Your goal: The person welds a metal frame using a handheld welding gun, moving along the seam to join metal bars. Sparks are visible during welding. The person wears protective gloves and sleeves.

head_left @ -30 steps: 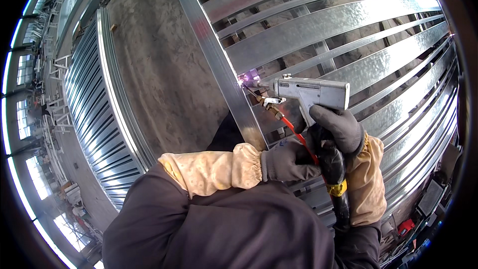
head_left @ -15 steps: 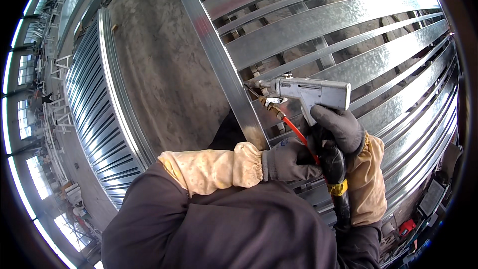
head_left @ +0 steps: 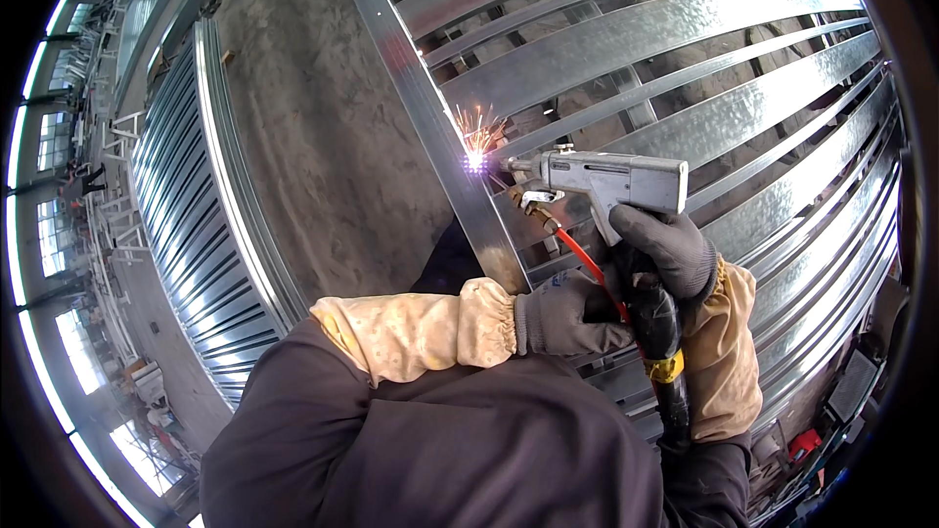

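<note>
A silver-grey, pistol-shaped welding gun (head_left: 616, 176) is in my right hand (head_left: 665, 254), which wears a dark grey glove and wraps round its grip. The gun's nozzle points left at a metal side bar (head_left: 421, 108), where a bright arc (head_left: 475, 162) throws orange sparks. Under the gun runs a thin red hose (head_left: 584, 256) with a brass fitting (head_left: 533, 207). From the grip a thick black cable (head_left: 653, 318) hangs down, banded with yellow tape. My left hand (head_left: 567, 318), also gloved, is closed against this cable below the grip; its fingertips are partly hidden.
Shiny metal slats (head_left: 665, 29) stretch right from the side bar, with gaps between them. A second slatted metal panel (head_left: 196, 225) lies at left beyond the concrete floor (head_left: 323, 127). White trestles (head_left: 122, 137) stand at far left. A red object (head_left: 804, 444) sits at lower right.
A bright arc with flying sparks has appeared at the gun's tip on the side bar. Both hands and the gun stay almost in place.
</note>
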The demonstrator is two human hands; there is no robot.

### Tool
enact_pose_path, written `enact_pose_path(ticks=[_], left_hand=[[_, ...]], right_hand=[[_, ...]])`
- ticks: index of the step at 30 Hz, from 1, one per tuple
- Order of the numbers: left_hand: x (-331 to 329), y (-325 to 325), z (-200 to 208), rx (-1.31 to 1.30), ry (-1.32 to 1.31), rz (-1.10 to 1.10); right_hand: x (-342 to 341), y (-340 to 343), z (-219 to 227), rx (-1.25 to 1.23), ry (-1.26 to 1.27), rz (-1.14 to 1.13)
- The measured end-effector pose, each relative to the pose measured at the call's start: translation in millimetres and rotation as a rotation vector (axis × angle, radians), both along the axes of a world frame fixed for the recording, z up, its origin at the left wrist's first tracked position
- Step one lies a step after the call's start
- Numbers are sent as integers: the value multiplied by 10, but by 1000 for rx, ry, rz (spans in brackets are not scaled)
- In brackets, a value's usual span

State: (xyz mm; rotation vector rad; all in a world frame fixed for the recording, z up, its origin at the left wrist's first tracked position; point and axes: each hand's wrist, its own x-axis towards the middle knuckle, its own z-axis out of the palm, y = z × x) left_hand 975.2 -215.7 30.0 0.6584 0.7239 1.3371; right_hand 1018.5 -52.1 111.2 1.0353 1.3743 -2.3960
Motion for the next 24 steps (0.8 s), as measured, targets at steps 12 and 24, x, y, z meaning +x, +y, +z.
enact_pose_path(ticks=[12, 24], left_hand=[[63, 5, -32, -35, -103, 28], [47, 73, -65, -19, 29, -67]], right_hand=[[48, 28, -54, -6, -10, 24], [99, 84, -72, -11, -25, 19]])
